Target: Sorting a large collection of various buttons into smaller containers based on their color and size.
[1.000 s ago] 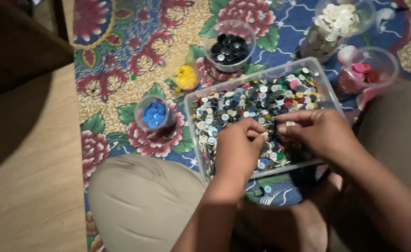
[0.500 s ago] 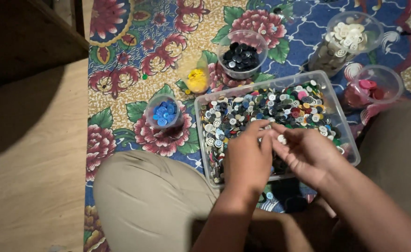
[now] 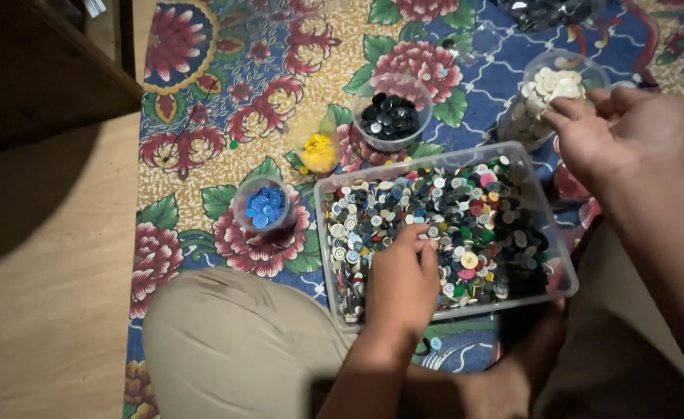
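A clear plastic tray (image 3: 325, 203) full of mixed coloured buttons lies on a flowered mat in front of my folded legs. My left hand (image 3: 401, 281) rests in the tray, fingers curled down among the buttons at its left-middle. My right hand (image 3: 615, 130) is raised at the upper right, fingertips pinched together just over a clear cup of white buttons (image 3: 542, 95); whether a button is between them I cannot tell.
Around the tray stand a cup of black buttons (image 3: 389, 117), a small cup of blue buttons (image 3: 263, 206) and a yellow pile (image 3: 319, 147). A pink-button cup (image 3: 567, 183) sits behind my right wrist. Wooden floor lies left; dark furniture (image 3: 39, 70) is at upper left.
My right hand left the tray and rose to the upper right, over the white-button cup. My left hand stayed in the tray. The view shifted closer.
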